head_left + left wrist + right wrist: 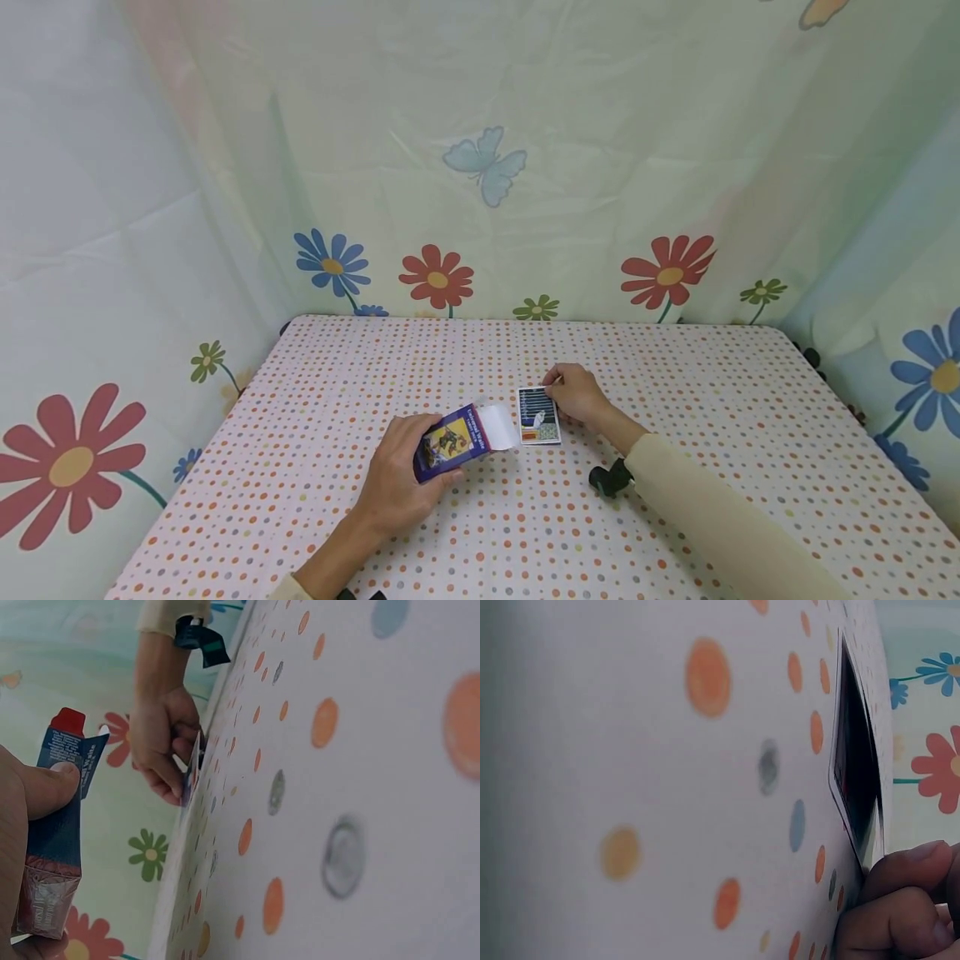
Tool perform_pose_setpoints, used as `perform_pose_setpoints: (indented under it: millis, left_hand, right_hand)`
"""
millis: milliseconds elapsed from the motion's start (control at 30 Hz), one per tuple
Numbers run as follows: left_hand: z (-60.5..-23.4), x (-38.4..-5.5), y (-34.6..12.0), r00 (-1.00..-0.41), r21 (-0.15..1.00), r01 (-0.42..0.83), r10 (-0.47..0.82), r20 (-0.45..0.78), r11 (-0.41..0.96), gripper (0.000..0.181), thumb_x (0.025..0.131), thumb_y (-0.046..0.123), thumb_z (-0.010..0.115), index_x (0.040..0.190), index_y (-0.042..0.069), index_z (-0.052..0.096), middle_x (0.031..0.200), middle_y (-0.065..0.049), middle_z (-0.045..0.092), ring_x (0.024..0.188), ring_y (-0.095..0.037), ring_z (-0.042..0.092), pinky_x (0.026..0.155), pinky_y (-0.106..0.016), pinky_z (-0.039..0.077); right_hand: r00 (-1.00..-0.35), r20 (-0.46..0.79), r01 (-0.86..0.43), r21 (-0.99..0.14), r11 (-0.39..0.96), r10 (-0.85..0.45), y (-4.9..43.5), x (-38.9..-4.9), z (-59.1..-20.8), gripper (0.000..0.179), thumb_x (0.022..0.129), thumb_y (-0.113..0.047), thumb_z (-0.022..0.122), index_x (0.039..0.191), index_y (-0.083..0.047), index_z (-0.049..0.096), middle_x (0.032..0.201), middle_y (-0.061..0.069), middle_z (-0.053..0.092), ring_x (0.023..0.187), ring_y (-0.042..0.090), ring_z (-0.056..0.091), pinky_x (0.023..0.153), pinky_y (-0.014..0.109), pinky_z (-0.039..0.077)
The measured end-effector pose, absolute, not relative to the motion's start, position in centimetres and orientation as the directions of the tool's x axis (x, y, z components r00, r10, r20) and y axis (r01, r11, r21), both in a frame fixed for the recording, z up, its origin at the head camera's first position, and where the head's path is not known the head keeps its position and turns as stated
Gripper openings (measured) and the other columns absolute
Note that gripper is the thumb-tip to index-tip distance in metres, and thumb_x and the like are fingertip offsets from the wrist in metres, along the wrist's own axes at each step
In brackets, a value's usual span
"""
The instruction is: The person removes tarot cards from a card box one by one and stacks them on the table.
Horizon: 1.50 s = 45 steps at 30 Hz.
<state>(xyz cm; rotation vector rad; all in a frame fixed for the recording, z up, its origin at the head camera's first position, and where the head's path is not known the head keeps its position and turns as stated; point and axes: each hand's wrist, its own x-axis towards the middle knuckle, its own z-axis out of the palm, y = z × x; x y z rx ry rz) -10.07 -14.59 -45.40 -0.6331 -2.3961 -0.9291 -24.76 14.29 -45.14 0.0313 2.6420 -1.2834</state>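
Lengthwise near-to-far, the tarot card [536, 413] is pinched at its far-right corner by the right hand [581, 395]; the tarot box [450, 442], by the left hand [397, 479].

left hand [397, 477] gripping, right hand [577, 393] pinching (farther forward)

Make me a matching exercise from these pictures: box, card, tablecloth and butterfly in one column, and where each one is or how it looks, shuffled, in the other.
Things
1. Box
2. Card
3. Tablecloth
4. Butterfly

Places and looks
A. Pale blue, on the hanging cloth
B. Touched near one corner by the right hand
C. Gripped by the left hand, its white flap open
D. Covered in small coloured dots

Right pairs: 1-C, 2-B, 3-D, 4-A
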Motion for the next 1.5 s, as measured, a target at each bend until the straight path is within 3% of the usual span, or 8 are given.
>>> perform_pose_setpoints:
  millis: [467,767,1500]
  left_hand:
    - [-45.28,-10.16,-14.62,-0.772,0.483,0.573,0.238,0.589,0.662,0.075,0.076,0.033,0.090,0.138,0.007,0.056,0.131,-0.002,0.059,0.113,-0.012,0.051,0.089,-0.033,0.050]
    - [-45.36,-10.08,-14.64,-0.771,0.486,0.575,0.238,0.590,0.658,0.076,0.075,0.032,0.090,0.138,0.006,0.056,0.130,-0.003,0.059,0.114,-0.013,0.051,0.090,-0.033,0.050]
    - [-45.30,-10.09,-14.65,-0.761,0.477,0.587,0.246,0.601,0.654,0.076,0.076,0.033,0.090,0.138,0.005,0.056,0.129,-0.003,0.060,0.113,-0.013,0.051,0.088,-0.032,0.050]
  right_hand:
    - [-0.987,-0.121,0.004,-0.657,0.754,-0.101,13.98,-24.75,-45.11,0.005,0.100,-0.004,0.057,0.102,-0.005,0.062,0.081,0.009,0.060,0.058,0.017,0.056,0.050,0.025,0.044]
    - [-0.986,-0.117,-0.011,-0.666,0.746,-0.120,14.13,-24.55,-45.17,0.003,0.100,-0.005,0.061,0.103,-0.006,0.061,0.076,0.008,0.061,0.051,0.015,0.053,0.044,0.024,0.041]
    - [-0.984,-0.069,-0.083,-0.644,0.760,-0.166,14.07,-24.23,-45.05,0.004,0.098,-0.007,0.065,0.101,-0.006,0.063,0.075,0.007,0.060,0.051,0.016,0.055,0.046,0.025,0.043]
